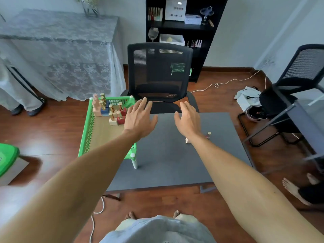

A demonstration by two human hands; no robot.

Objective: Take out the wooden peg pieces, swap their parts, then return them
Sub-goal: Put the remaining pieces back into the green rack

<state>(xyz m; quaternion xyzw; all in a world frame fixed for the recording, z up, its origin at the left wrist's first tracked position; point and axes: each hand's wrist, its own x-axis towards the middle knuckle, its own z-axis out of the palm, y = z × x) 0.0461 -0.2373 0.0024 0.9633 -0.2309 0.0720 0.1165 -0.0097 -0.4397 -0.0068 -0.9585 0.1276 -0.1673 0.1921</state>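
The wooden peg pieces [112, 111] stand clustered at the far end of the green basket [87, 130], which sits against the left edge of the grey worktop [166, 155]; their bases are natural, blue and red, each topped by a gold or wood-coloured peg. One more piece [208, 135], gold-capped, stands alone near the right edge of the worktop, with a pale block [187, 141] just beside it, half hidden by the right forearm. Both hands hover above the far edge, holding nothing: the left hand [138, 120] has its fingers spread, just beside the cluster, and the right hand [188, 120] is likewise splayed. This looks like the taking-out step, barely begun. The next move probably calls for the left hand to drop leftward onto one peg piece and pinch it by the base so neighbours stay upright.
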